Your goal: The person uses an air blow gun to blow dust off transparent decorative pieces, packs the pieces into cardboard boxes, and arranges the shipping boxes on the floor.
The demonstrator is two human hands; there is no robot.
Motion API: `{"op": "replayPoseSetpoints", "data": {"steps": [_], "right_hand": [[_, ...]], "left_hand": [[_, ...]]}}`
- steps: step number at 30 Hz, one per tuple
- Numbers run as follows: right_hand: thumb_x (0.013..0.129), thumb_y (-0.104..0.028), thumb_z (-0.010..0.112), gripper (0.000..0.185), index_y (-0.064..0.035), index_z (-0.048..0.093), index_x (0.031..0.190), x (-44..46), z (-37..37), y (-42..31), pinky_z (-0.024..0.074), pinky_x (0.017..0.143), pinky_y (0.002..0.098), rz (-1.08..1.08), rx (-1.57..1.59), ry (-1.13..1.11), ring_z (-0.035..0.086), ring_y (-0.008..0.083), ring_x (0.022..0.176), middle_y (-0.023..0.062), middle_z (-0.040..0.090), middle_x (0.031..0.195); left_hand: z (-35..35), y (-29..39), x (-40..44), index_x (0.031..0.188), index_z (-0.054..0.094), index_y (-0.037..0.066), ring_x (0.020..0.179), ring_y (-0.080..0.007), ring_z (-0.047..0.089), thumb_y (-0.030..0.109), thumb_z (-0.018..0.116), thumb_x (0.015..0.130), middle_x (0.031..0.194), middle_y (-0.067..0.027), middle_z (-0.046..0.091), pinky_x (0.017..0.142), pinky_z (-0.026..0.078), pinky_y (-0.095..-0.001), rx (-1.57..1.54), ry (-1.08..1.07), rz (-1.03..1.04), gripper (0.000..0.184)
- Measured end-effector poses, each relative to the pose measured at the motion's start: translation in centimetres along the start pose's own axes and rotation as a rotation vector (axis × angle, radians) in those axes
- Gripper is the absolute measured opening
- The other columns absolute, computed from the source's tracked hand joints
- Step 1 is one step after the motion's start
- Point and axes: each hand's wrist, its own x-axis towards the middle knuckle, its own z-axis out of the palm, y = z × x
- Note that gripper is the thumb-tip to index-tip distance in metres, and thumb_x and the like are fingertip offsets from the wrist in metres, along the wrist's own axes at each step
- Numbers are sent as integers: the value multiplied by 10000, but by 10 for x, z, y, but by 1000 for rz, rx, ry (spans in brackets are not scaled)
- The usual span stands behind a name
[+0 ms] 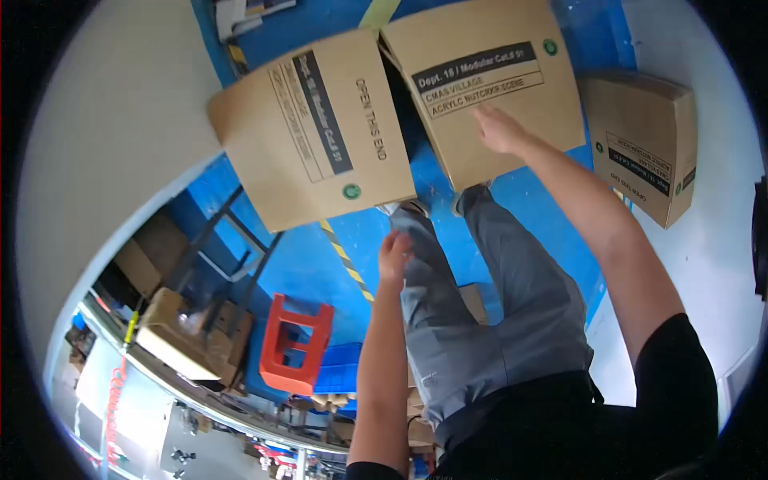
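Note:
Two large brown cardboard boxes stand side by side before my feet: a left box (240, 132) printed "OPEN THIS END" and a right box (512, 104) with a black "Dept. 18 / Modular" label. My right hand (502, 133) is over the right box's printed face, its fingers stretched toward the lower lines of the label. Whether the fingertips touch the cardboard I cannot tell. My left hand (394, 254) hangs by my left thigh, below the left box, with loosely bent fingers apart and nothing in them. A dark gap separates the two boxes.
A third cardboard box (640, 144) stands against the white wall at right. To the left are a red plastic stool (296, 344), a blue bin (338, 368) and a dark metal frame (232, 240). Yellow-black tape (346, 260) marks the blue floor.

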Motion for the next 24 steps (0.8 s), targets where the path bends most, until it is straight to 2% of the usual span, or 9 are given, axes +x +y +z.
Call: {"op": "replayPoseSetpoints", "data": {"steps": [2, 5, 9, 10, 11, 16, 21, 22, 24], "right_hand": [[876, -143, 581, 466, -67, 436, 1312, 21, 9, -4, 433, 970, 462, -38, -64, 90, 484, 374, 1204, 185, 451, 1347], [879, -132, 576, 494, -78, 415, 1343, 93, -27, -27, 423, 979, 493, -179, -194, 198, 456, 374, 1237, 190, 417, 1380], [889, -128, 575, 374, -32, 518, 1246, 173, -37, -68, 511, 849, 418, -257, -337, 226, 617, 380, 1017, 180, 621, 1122], [878, -261, 603, 479, -65, 510, 1306, 193, -23, -76, 356, 1001, 483, -246, -377, 199, 394, 356, 1236, 157, 469, 1325], [867, -394, 630, 594, -97, 501, 1365, 209, -13, -79, 200, 1152, 547, -234, -417, 177, 171, 332, 1456, 134, 318, 1528], [887, -193, 537, 322, -48, 641, 1156, 193, 7, -95, 216, 1137, 553, -313, -699, 308, 272, 333, 1417, 147, 450, 1403], [867, -167, 544, 204, -61, 711, 916, 198, 18, -79, 270, 1106, 532, -531, -606, 449, 409, 285, 1324, 124, 630, 1152], [858, -192, 574, 185, -60, 701, 838, 186, -3, -78, 392, 1015, 472, -619, -497, 213, 564, 274, 1137, 125, 675, 1027], [862, -204, 578, 193, -57, 697, 824, 192, -40, -81, 419, 972, 463, -451, -395, 318, 588, 283, 1083, 133, 678, 1011]], "left_hand": [[14, 1, 32, 1333, 463, 31, 1169, -267, 562, 270, 598, 914, 1292, -133, 562, 917, 489, -414, 185, -114, 20, 501], [48, 21, 55, 1256, 540, 35, 1213, -274, 534, 190, 604, 862, 1241, -126, 595, 954, 459, -423, 1270, -86, 606, 428], [76, 3, 106, 1258, 551, 55, 1302, -306, 445, 178, 508, 908, 1258, -119, 588, 1086, 305, -510, 1872, -283, 989, 374], [81, 0, 119, 1289, 535, 70, 1305, -316, 439, 193, 478, 925, 1273, -101, 580, 1138, 216, -538, 1980, -274, 931, 388], [78, -5, 135, 1285, 546, 73, 1303, -302, 440, 214, 483, 927, 1265, -90, 582, 1142, 196, -544, 2076, -252, 948, 390], [49, 4, 170, 1237, 615, 93, 1272, -245, 471, 276, 496, 925, 1220, -50, 613, 1168, 107, -539, 2538, -376, 934, 381], [34, -9, 178, 1133, 684, 123, 1182, -204, 541, 271, 509, 911, 1137, -28, 655, 1168, 114, -501, 2388, -342, 1151, 319], [35, -14, 179, 1120, 691, 129, 1159, -200, 557, 270, 513, 907, 1119, -24, 664, 1166, 125, -490, 2351, -284, 1215, 311], [40, -5, 173, 1073, 700, 135, 1111, -200, 579, 260, 523, 899, 1076, -17, 670, 1156, 151, -473, 2381, -362, 1141, 277]]}}
